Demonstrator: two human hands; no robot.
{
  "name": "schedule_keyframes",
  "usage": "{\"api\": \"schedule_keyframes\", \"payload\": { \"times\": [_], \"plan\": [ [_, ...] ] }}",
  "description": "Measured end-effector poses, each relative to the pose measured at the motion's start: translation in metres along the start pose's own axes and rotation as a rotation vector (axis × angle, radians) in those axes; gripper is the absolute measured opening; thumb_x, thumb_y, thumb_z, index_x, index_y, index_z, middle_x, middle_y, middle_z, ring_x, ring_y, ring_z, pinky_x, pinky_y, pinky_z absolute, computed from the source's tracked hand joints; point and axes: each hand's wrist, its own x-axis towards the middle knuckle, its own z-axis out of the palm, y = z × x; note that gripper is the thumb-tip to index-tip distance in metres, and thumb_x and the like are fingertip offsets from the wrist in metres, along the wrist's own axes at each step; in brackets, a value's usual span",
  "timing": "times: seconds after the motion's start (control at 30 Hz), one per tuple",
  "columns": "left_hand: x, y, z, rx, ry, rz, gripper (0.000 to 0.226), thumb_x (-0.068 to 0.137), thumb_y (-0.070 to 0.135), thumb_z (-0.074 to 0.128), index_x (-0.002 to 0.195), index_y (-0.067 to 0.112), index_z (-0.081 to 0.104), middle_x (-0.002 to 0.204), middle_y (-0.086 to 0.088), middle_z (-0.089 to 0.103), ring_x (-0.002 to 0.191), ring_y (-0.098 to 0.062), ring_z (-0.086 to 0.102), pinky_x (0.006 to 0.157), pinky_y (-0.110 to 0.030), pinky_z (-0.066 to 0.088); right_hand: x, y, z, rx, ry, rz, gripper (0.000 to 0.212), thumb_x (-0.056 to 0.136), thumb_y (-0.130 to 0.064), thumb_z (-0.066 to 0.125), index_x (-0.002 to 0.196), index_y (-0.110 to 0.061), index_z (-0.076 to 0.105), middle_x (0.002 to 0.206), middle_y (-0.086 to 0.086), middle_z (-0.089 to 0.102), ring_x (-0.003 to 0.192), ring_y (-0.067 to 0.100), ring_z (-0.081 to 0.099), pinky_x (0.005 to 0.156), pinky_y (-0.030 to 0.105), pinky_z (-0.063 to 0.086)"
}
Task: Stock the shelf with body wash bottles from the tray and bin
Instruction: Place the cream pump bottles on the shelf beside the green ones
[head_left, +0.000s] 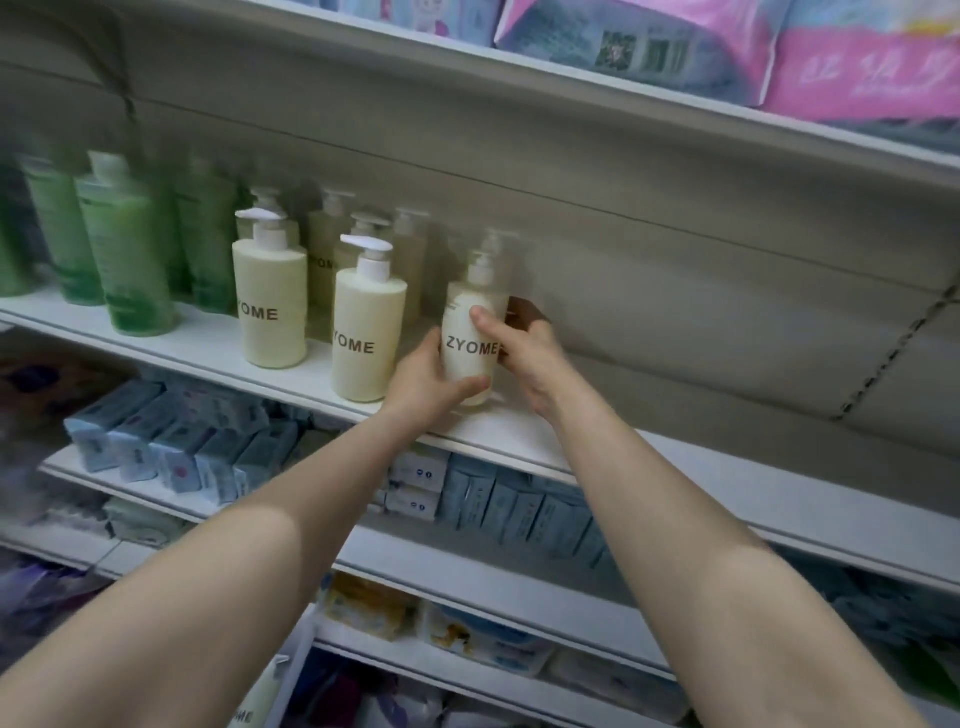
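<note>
Bottles (370, 322) are already standing in rows on the shelf (519, 441), left of the one being placed. The left hand (426, 376) and right hand (524, 345) are both curling around this bottle (470, 343), setting it down near the shelf's front edge. Keeping it upright, label forward and level with its neighbour is advisable before letting go.

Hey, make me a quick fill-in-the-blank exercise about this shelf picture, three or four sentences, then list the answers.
1. Both hands, the left hand and the right hand, hold one cream bottle printed with the word ____.
2. The bottles at the far left of the same shelf are ____ in colour.
3. Each cream bottle is topped with a white ____.
4. The shelf space to the right of the held bottle holds ____ bottles.

Answers: ZYOME; green; pump; no
</note>
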Motion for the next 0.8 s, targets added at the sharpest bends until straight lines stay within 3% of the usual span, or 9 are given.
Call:
{"api": "schedule_keyframes", "payload": {
  "times": [0.23,0.37,0.47,0.57,0.8],
  "plan": [
    [0.027,-0.008,0.012,0.139,0.064,-0.088,0.049,0.085,0.025,0.072,0.122,0.01,0.045,0.124,-0.01,0.06,0.115,-0.027,0.057,0.096,-0.036,0.045,0.025,0.025,0.003,-0.016,-0.1,0.017,0.062,0.086,-0.03,0.075,0.142,-0.03,0.048,0.124,0.005,0.069,0.109,0.023,0.068,0.092,0.045,0.057],
    [0.038,-0.012,0.016,0.263,0.076,-0.14,0.043,0.093,0.023,0.06,0.127,0.002,0.043,0.129,-0.018,0.056,0.12,-0.034,0.053,0.098,-0.038,0.042,0.034,0.04,0.007,-0.006,-0.082,0.054,0.059,0.084,-0.03,0.076,0.137,-0.03,0.052,0.12,0.013,0.069,0.106,0.03,0.07,0.096,0.052,0.055],
    [0.043,-0.015,0.018,0.356,0.085,-0.161,0.038,0.096,0.017,0.053,0.128,-0.001,0.042,0.128,-0.021,0.056,0.118,-0.037,0.053,0.097,-0.039,0.042,0.039,0.048,0.01,-0.008,-0.092,0.069,0.065,0.085,-0.032,0.074,0.145,-0.025,0.048,0.126,0.011,0.067,0.109,0.025,0.069,0.098,0.045,0.055],
    [0.047,-0.018,0.02,0.414,0.103,-0.167,0.054,0.097,0.015,0.051,0.143,-0.001,0.029,0.133,-0.021,0.052,0.121,-0.036,0.052,0.102,-0.041,0.041,0.046,0.05,0.011,-0.03,-0.115,0.056,0.052,0.096,-0.026,0.065,0.145,-0.022,0.049,0.133,0.008,0.064,0.114,0.02,0.066,0.094,0.033,0.056],
    [0.049,-0.019,0.021,0.455,0.1,-0.168,0.062,0.098,0.014,0.049,0.149,-0.002,0.017,0.138,-0.021,0.047,0.124,-0.034,0.05,0.102,-0.039,0.04,0.047,0.051,0.012,-0.093,-0.104,0.046,0.046,0.098,-0.027,0.062,0.143,-0.021,0.051,0.133,0.004,0.064,0.118,0.018,0.063,0.106,0.04,0.049]
  ]
}}
